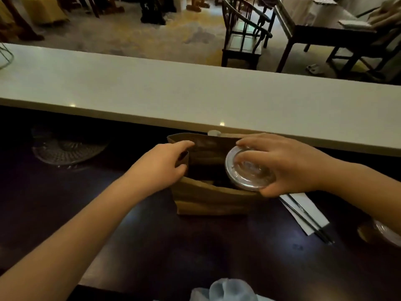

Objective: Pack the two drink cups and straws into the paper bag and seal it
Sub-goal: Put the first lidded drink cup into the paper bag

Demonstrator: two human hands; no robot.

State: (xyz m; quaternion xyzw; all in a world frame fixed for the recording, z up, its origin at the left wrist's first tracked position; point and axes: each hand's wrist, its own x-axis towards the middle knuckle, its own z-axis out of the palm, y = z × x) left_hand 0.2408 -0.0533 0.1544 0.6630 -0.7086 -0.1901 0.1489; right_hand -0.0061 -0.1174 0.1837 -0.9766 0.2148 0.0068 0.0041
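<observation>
A brown paper bag (208,199) stands open on the dark counter in the middle of the view. My left hand (161,165) grips the bag's left rim and holds it apart. My right hand (288,164) clasps a drink cup by its clear domed lid (246,170), which sits in the bag's right side at the mouth. Two dark straws (308,216) lie on a white napkin (303,210) just right of the bag. A second cup (388,232) shows partly at the right edge.
A long white raised counter ledge (195,90) runs behind the bag. A glass dish (65,148) sits on the dark counter at the left. Pale blue fabric (227,290) lies at the bottom edge. Dark wooden chairs (245,33) and tables stand beyond the ledge.
</observation>
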